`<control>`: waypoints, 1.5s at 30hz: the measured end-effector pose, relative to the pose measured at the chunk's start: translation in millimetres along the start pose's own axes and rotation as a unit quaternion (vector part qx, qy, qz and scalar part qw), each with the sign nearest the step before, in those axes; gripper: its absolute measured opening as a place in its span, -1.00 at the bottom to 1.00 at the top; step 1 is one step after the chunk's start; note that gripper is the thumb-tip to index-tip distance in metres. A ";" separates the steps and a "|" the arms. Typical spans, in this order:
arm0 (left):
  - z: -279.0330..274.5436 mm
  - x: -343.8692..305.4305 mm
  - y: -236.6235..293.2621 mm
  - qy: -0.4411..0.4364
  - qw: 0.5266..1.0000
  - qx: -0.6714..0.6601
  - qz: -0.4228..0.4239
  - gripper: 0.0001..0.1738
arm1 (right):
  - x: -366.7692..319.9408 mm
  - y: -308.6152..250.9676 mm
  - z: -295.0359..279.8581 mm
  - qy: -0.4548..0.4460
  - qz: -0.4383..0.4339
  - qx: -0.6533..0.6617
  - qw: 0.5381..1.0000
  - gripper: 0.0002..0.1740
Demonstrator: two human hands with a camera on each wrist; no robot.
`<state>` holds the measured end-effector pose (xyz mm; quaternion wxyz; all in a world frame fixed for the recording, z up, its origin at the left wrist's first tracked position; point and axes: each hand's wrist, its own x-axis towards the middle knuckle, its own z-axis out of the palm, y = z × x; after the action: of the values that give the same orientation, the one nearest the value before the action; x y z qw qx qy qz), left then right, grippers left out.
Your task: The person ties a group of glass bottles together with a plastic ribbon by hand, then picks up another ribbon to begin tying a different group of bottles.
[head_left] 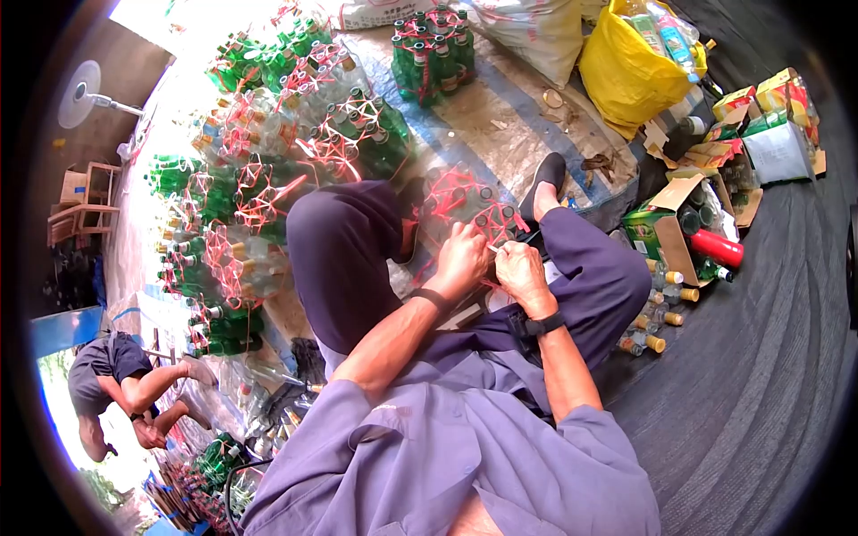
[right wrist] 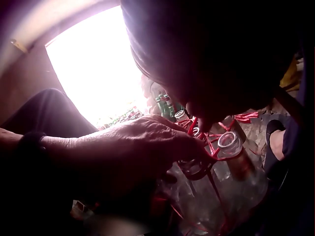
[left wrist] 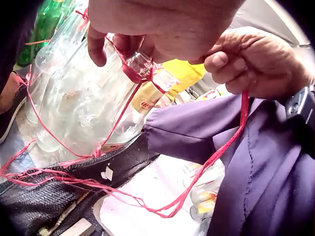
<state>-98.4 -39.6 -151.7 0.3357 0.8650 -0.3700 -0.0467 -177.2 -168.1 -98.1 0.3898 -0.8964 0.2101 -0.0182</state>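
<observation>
Clear glass bottles (left wrist: 74, 108) stand bundled between the person's legs, red string (left wrist: 118, 128) looped about their necks. At one bottle neck, the left hand (head_left: 464, 260) curls its fingers on the string; in the left wrist view this hand (left wrist: 162, 24) covers part of the neck. Close beside it, the right hand (head_left: 524, 275) pinches red string, and a long doubled strand hangs from that hand (left wrist: 261, 64). In the right wrist view the left hand (right wrist: 142, 147) reaches in at the bottle mouths (right wrist: 229, 141), while the right hand (right wrist: 197, 64) is dark and its fingertips are partly hidden.
Many green and clear bottles (head_left: 259, 196) tied with red string stand at the left. Another green bundle (head_left: 433, 58) is at the top. A yellow bag (head_left: 630, 67), open cartons (head_left: 661, 228) and loose bottles are at the right. Another person (head_left: 112, 380) bends at the lower left.
</observation>
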 end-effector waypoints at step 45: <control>0.1 4.5 2.4 0.011 0.995 -0.071 -0.063 -0.89 | 73.5 38.9 9.1 -0.183 0.194 0.226 0.937 -0.82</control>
<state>-96.7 -43.9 -149.5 0.3963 0.8613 -0.3067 -0.0844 -122.5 -214.3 -141.6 0.6099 -0.7141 0.2954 0.1755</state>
